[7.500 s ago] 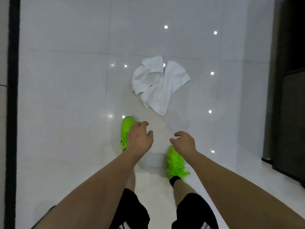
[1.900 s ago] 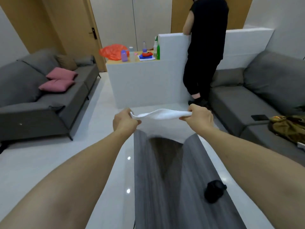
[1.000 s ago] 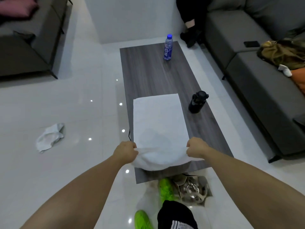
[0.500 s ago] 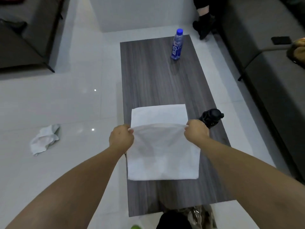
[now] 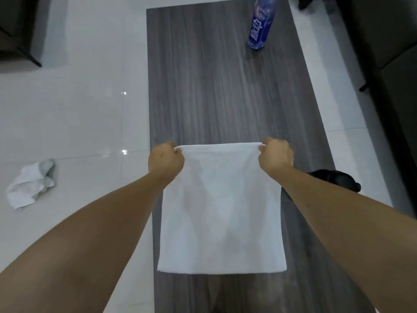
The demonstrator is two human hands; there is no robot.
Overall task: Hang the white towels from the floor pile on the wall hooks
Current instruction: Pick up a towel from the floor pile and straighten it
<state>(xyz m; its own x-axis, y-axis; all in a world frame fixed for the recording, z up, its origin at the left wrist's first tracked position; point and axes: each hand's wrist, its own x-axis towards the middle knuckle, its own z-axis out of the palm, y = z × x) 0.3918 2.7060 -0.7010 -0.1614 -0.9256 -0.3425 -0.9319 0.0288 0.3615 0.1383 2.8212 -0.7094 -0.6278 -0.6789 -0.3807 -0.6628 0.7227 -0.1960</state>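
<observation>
In the head view, a white towel point(image 5: 222, 208) lay flat on the near part of the dark wooden bench point(image 5: 216, 86). The left hand point(image 5: 165, 160) pinched its far left corner, and the right hand point(image 5: 275, 155) pinched its far right corner. A blue bottle point(image 5: 259, 26) stood at the far end. A second crumpled towel point(image 5: 30, 184) lay on the floor point(image 5: 79, 109) at the left.

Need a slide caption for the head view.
Both hands, left hand and right hand, pinch a folded white towel on the wooden table.
</observation>
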